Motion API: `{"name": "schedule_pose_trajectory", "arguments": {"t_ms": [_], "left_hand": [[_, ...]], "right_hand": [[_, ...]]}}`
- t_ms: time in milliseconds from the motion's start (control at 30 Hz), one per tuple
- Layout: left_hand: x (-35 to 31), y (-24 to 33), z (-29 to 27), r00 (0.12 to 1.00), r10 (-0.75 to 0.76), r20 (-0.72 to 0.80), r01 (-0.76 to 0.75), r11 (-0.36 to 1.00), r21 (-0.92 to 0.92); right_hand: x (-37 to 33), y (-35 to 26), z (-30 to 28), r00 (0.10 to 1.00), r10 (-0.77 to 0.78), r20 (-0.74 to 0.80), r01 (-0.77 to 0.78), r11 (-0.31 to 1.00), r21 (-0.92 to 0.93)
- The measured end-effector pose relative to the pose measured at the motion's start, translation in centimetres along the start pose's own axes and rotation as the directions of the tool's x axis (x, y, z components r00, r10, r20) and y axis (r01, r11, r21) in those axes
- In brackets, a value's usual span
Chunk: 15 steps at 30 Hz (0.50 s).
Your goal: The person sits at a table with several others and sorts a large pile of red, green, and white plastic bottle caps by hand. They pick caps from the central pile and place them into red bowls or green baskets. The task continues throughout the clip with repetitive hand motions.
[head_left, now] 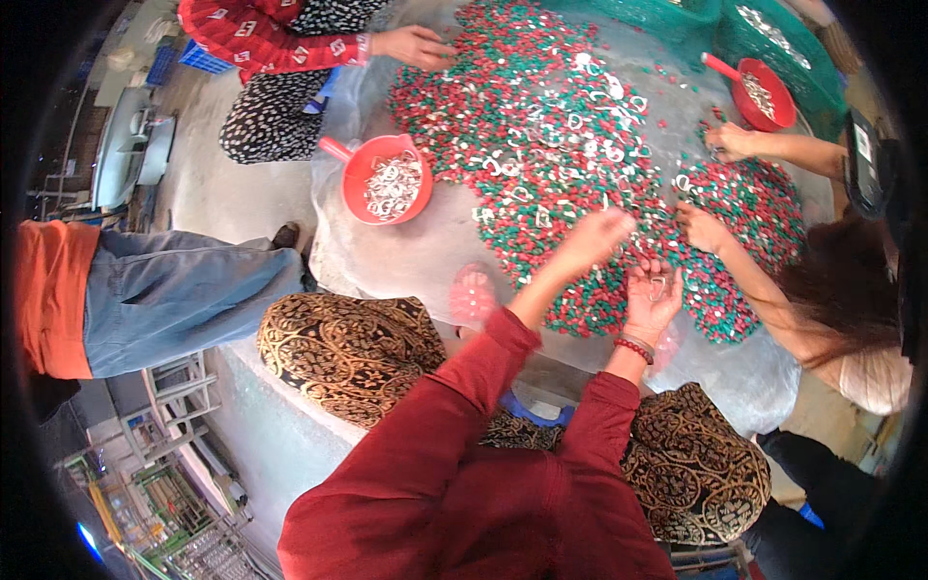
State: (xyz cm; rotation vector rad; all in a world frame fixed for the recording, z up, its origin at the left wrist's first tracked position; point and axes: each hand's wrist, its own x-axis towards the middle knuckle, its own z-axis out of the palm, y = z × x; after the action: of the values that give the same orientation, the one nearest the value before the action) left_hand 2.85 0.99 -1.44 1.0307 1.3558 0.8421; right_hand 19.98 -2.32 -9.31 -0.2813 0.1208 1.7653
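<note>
A wide heap of small red, green and white pieces [541, 155] lies on a clear plastic sheet [440, 227], with white ring-shaped pieces scattered through it. My left hand [594, 239] hovers over the near part of the heap, its fingers smeared by motion. Just right of it, my right hand [650, 300] is turned palm up at the heap's near edge. Its curled fingers hold a white ring-shaped piece [657, 287]. Left of the heap stands a red scoop [354, 190] filled with white ring-shaped pieces.
At the right, a co-worker's hands [704, 229] reach into a smaller mound of pieces close to my right hand. Another person's hand [416, 46] touches the heap's far left. A second red scoop [779, 110] rests by green netting [710, 29]. Someone in jeans [184, 290] stands left.
</note>
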Motion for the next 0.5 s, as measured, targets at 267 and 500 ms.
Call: {"name": "schedule_pose_trajectory", "arguments": {"t_ms": [267,500], "left_hand": [[-0.5,0.2,0.5,0.834,0.506,-0.220,-0.353,0.795,0.493],[5.0,-8.2,-15.9,0.809,0.156,-0.567,0.206,0.828,0.522]], "right_hand": [[0.6,2.6,0.0,0.981,-0.079,-0.179,0.095,0.992,0.083],[0.6,3.7,1.1,0.996,0.002,-0.092,0.001,0.999,0.032]]}}
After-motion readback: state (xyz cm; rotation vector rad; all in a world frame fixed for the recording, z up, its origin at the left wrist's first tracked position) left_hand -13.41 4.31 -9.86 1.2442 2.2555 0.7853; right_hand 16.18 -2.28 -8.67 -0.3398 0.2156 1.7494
